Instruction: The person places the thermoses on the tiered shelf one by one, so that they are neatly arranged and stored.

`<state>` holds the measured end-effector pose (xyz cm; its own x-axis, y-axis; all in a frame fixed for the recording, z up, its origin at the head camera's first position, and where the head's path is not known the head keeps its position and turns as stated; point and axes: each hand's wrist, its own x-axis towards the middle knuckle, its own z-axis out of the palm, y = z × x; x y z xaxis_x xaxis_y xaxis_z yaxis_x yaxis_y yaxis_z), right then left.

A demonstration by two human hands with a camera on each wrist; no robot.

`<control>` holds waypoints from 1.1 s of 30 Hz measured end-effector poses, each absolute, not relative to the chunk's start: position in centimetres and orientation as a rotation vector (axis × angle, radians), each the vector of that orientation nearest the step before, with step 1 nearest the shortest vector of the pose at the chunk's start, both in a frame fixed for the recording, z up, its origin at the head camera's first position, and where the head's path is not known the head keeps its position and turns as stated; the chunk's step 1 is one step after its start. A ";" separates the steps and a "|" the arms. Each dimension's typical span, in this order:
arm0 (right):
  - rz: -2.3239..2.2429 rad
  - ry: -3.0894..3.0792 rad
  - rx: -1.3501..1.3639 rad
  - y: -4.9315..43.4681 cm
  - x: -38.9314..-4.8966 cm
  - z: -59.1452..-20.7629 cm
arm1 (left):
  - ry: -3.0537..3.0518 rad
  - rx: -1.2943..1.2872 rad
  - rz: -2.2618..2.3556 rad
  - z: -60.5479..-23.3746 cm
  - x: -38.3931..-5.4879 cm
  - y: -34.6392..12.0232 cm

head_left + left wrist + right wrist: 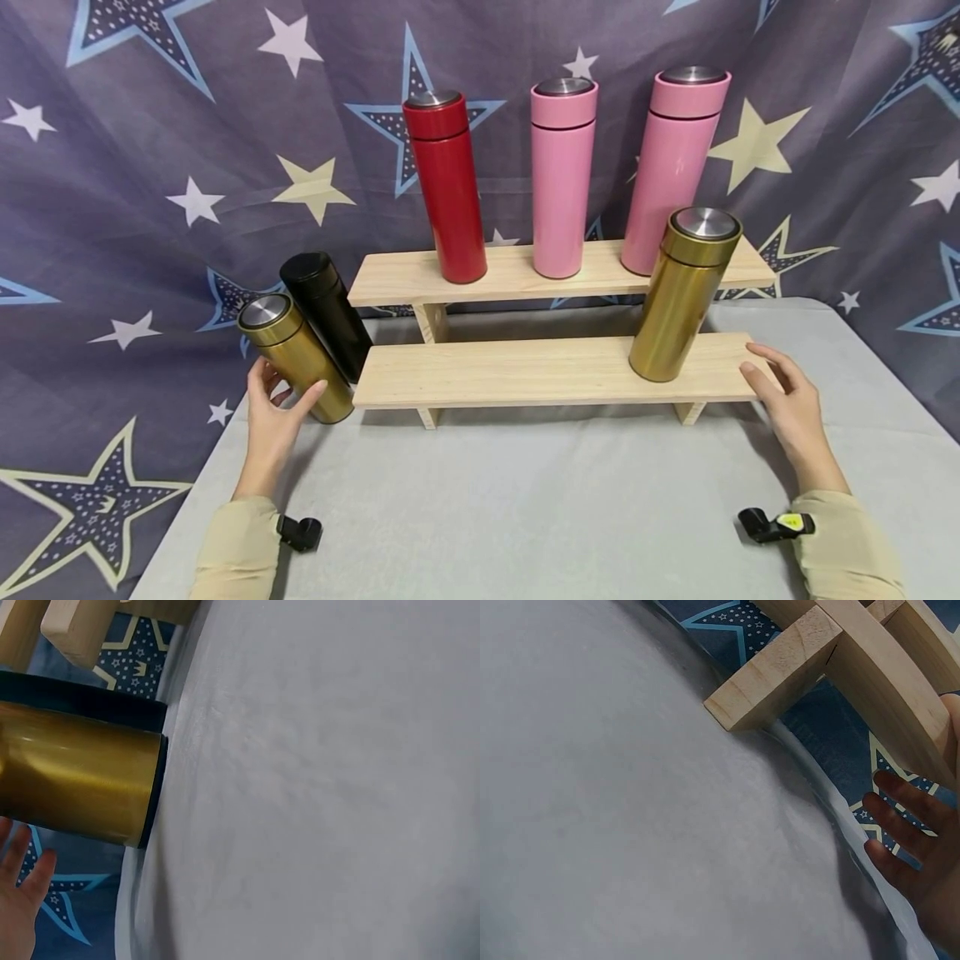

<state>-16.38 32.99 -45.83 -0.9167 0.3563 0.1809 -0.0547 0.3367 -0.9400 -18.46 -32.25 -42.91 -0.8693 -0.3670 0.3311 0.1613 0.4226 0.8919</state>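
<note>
At the left end of the stand a gold bottle point(303, 358) with a silver-topped lid stands on the table, a black bottle point(326, 312) right behind it. My left hand point(273, 421) is spread around the gold bottle's lower part, thumb in front and fingers at its left side. In the left wrist view the fingers point(37, 881) are loosely extended beside the gold bottle point(75, 776). My right hand point(791, 417) is at the right end of the lower shelf point(495, 371), thumb and fingertips at its edge. The right wrist view shows its other fingers point(904, 817) extended below the wood.
On the upper shelf point(502, 275) stand a red bottle point(450, 192), a pink bottle point(562, 183) and another pink bottle point(671, 175). A second gold bottle point(678, 304) stands toward the lower shelf's right. Behind the grey-covered table point(525, 500) hangs a star-patterned cloth point(247, 133).
</note>
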 end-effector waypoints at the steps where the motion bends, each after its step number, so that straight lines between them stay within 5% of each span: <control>1: 1.608 -2.250 -0.268 33.0 -16.4 -45.8 | -2.199 0.179 -1.455 -42.9 -18.5 -32.2; 33: 1.595 -2.261 -0.269 33.0 -16.4 -45.8 | -2.134 0.234 -1.480 -40.6 -17.7 -29.3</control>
